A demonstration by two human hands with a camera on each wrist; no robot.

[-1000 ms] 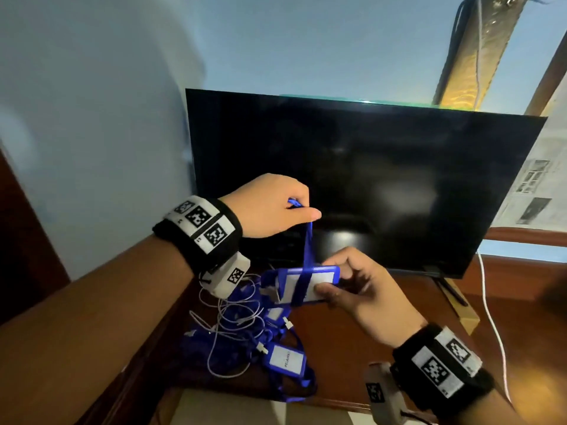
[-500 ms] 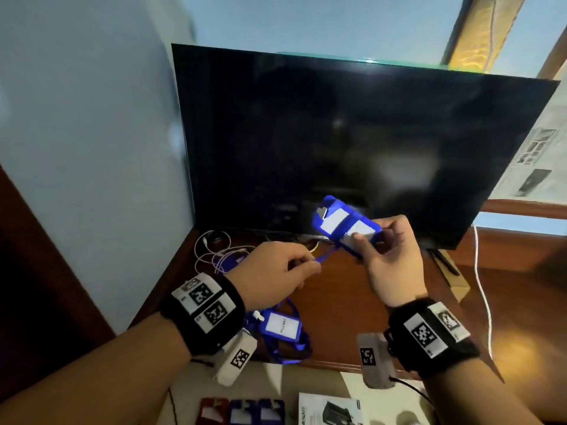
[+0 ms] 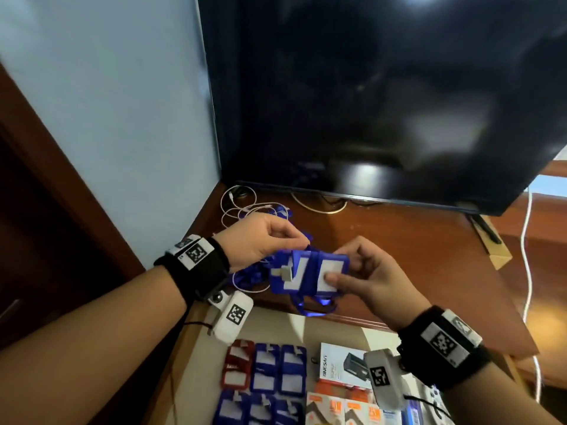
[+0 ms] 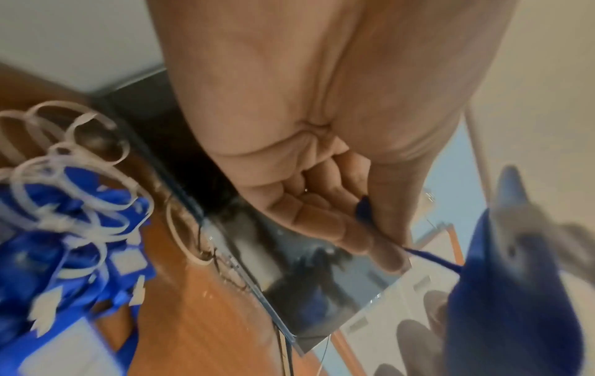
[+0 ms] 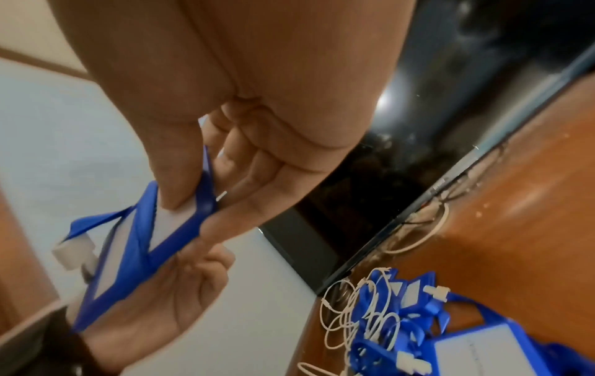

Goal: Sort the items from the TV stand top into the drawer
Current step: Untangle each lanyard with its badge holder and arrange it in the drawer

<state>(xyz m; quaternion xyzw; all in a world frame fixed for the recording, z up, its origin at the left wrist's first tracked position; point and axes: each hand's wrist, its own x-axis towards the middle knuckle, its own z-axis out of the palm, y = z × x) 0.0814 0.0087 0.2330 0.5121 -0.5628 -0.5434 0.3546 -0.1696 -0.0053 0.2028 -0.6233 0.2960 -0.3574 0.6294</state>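
Note:
A blue badge holder [image 3: 306, 274] with a white card and its blue lanyard wound round it hangs above the front edge of the TV stand top [image 3: 414, 256]. My right hand [image 3: 340, 271] pinches its right end, thumb on the card, as the right wrist view also shows at the holder [image 5: 180, 223]. My left hand [image 3: 294, 239] pinches the lanyard strap [image 4: 364, 208] just above the holder's left half. A pile of blue badge holders and white cables [image 3: 245, 210] lies on the stand behind my left hand. The open drawer [image 3: 276, 326] is below.
The drawer holds rows of blue badge holders [image 3: 267, 369], a red one [image 3: 237, 366] and small boxes [image 3: 340, 363]. A black TV [image 3: 368, 102] stands at the back of the stand. A white cable [image 3: 527, 256] hangs at the right.
Both hands have come down and toward me with the badge holder, from in front of the TV to the stand's front edge. The lanyard, earlier stretched out by my left hand, now lies wound round the holder.

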